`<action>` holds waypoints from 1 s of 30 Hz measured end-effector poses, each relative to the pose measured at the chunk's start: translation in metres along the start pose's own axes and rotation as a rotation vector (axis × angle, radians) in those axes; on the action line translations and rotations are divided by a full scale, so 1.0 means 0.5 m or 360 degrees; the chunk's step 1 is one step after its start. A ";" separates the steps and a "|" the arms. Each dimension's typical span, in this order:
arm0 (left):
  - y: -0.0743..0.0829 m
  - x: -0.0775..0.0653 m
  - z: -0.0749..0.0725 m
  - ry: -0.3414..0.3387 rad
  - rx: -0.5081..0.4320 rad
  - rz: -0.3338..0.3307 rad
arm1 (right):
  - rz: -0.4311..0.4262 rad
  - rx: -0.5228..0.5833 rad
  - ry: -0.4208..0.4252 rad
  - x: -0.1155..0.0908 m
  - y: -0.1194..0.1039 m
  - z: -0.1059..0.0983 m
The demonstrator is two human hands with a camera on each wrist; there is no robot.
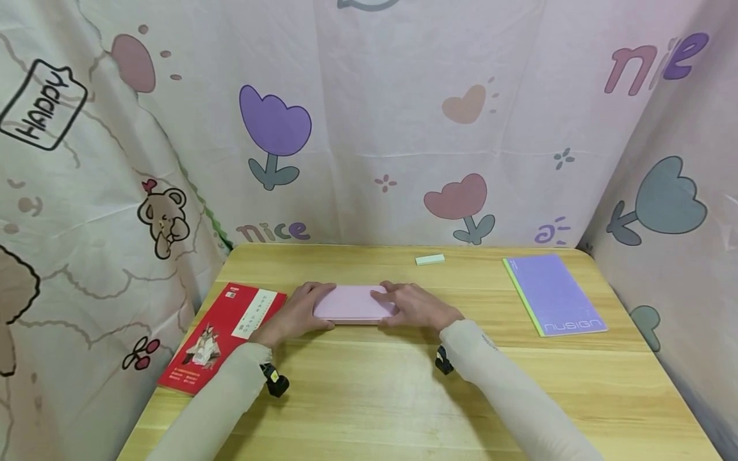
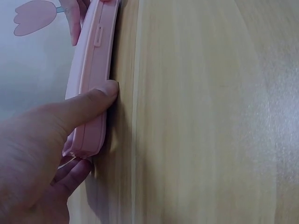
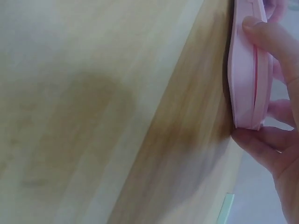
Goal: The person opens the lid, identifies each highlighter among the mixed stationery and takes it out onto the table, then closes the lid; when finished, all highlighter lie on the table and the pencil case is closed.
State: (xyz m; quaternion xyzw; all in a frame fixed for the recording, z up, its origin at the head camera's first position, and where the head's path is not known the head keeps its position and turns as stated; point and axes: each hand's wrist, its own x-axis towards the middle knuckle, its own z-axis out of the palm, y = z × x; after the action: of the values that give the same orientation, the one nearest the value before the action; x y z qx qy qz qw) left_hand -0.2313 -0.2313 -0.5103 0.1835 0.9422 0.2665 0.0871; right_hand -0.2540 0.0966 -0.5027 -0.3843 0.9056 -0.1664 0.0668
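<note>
A flat pink pencil case (image 1: 353, 302) lies lengthwise at the middle of the wooden table. My left hand (image 1: 298, 312) holds its left end; in the left wrist view the thumb (image 2: 100, 95) lies across the front side, beside a small latch, and other fingers curl round the end. At the right end, my right hand (image 1: 416, 306) grips the case. The right wrist view shows that thumb (image 3: 261, 30) on the case's long side, with fingers (image 3: 257, 142) at its end corner. A dark pink line runs along the lid seam there.
Left of the case, a red book (image 1: 210, 339) lies partly under the left forearm. A purple notebook (image 1: 556, 291) lies at the right, and a small pale green block (image 1: 430, 259) near the back edge. Patterned curtains (image 1: 369, 128) enclose the table (image 1: 369, 397).
</note>
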 end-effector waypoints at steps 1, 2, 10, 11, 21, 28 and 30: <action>0.001 0.001 0.000 -0.0004 -0.0003 0.0002 | 0.0002 0.0001 -0.0005 -0.001 0.001 -0.001; 0.001 0.002 -0.001 -0.0010 -0.0004 0.0005 | 0.0002 0.0002 -0.0010 -0.002 0.002 -0.002; -0.003 0.002 -0.004 -0.0004 -0.0028 0.0008 | 0.0016 0.0219 0.0030 -0.004 0.011 -0.016; -0.004 0.001 -0.004 -0.0001 -0.0028 0.0011 | 0.0010 0.0229 0.0023 -0.005 0.012 -0.015; -0.012 0.000 -0.019 -0.0033 -0.0313 -0.0033 | 0.0113 0.0429 0.0199 -0.006 0.027 0.005; -0.018 -0.003 -0.052 0.0000 -0.0470 -0.0028 | 0.0211 0.0640 0.0325 -0.005 0.035 0.015; -0.023 -0.003 -0.060 0.0003 -0.0453 -0.0012 | 0.0252 0.0753 0.0352 -0.004 0.037 0.016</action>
State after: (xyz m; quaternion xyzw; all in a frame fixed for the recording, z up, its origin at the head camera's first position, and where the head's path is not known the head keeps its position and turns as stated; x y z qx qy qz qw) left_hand -0.2412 -0.2549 -0.4911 0.1655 0.8956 0.3973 0.1123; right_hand -0.2630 0.1079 -0.5169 -0.2655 0.8705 -0.4087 0.0681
